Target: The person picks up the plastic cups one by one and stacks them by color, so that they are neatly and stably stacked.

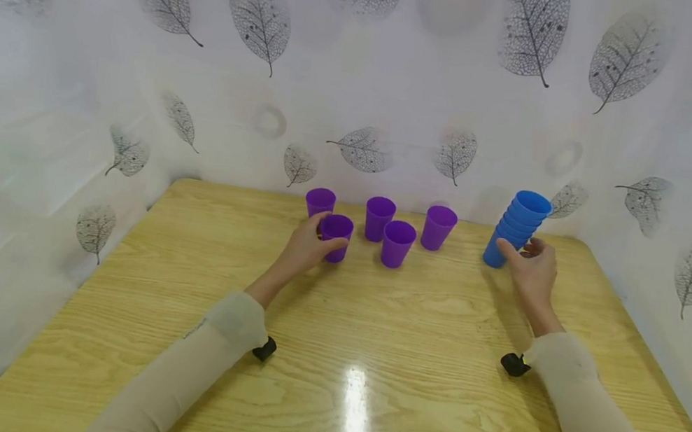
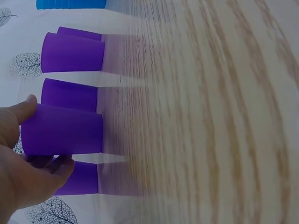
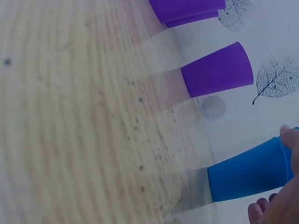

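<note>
My left hand (image 1: 304, 248) grips a purple cup (image 1: 337, 229) at the left of the front row, thumb on the near side and fingers behind. In the left wrist view that cup (image 2: 63, 130) stands upright, its base at the tabletop. A second front purple cup (image 1: 397, 245) stands to its right. Behind them are three more purple cups: a left one (image 1: 320, 200) partly hidden by my hand, a middle one (image 1: 379, 219) and a right one (image 1: 439, 228). My right hand (image 1: 535, 272) holds a stack of nested blue cups (image 1: 514, 225), thumb and fingers around its lower part.
All the cups are along the back of the wooden table (image 1: 333, 341), close to a white leaf-patterned backdrop (image 1: 361, 70). Small black devices show at the left wrist (image 1: 265, 349) and the right wrist (image 1: 515, 365). A light reflection lies near the front.
</note>
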Available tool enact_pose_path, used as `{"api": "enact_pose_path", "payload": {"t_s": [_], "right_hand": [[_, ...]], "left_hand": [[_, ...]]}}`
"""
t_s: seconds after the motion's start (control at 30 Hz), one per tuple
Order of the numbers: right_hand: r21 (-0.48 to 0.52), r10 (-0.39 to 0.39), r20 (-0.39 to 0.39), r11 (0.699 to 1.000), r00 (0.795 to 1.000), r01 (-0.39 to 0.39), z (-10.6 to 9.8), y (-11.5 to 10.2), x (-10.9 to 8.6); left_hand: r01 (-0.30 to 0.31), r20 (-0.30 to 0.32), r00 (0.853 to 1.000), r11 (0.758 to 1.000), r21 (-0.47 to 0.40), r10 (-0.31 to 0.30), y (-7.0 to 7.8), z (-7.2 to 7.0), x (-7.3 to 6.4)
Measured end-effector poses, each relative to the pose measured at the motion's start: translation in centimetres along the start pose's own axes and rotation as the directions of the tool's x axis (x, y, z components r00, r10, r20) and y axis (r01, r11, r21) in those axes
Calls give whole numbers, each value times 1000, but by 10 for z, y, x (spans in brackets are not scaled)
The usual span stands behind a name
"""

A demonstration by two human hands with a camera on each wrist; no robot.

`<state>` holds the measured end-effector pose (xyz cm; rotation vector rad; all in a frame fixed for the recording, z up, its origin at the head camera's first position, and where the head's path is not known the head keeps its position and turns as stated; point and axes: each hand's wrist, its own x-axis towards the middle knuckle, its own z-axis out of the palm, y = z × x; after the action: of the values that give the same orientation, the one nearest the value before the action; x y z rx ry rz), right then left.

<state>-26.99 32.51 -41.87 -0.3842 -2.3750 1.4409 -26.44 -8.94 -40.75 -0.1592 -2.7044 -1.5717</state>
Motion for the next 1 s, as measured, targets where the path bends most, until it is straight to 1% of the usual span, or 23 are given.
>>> {"api": "enact_pose_path", "payload": {"t_s": [0.07,0.13,0.2,0.3,0.47,0.7,1.0], "right_hand": [[7,16,-76,1000,997,-15,0,-3,-4],[26,24,-123,999,992,-21,-1,-6,-9],[40,14,-159,999,987,-8,-2,-8,-13],[43,-19,-181,999,983,27,-3,-11,-21],[32,-76,-154,996,985,81,0,-14,-31],[27,-106,-81,994,991,109,7,-15,-41],[14,-135,14,991,991,135,15,-20,-47]], "left_hand": [[-1,5,1000,1000,11,1,-1,-1,0],[-4,13,1000,1000,25,4,-2,-2,0],[-11,23,1000,999,38,10,-2,-3,-1],[-20,34,999,998,61,18,-1,-6,-4],[-38,58,998,995,94,32,-2,-9,-8],[-66,106,993,991,114,54,-4,-15,-14],[-90,171,982,992,87,74,-7,-24,-27]]}}
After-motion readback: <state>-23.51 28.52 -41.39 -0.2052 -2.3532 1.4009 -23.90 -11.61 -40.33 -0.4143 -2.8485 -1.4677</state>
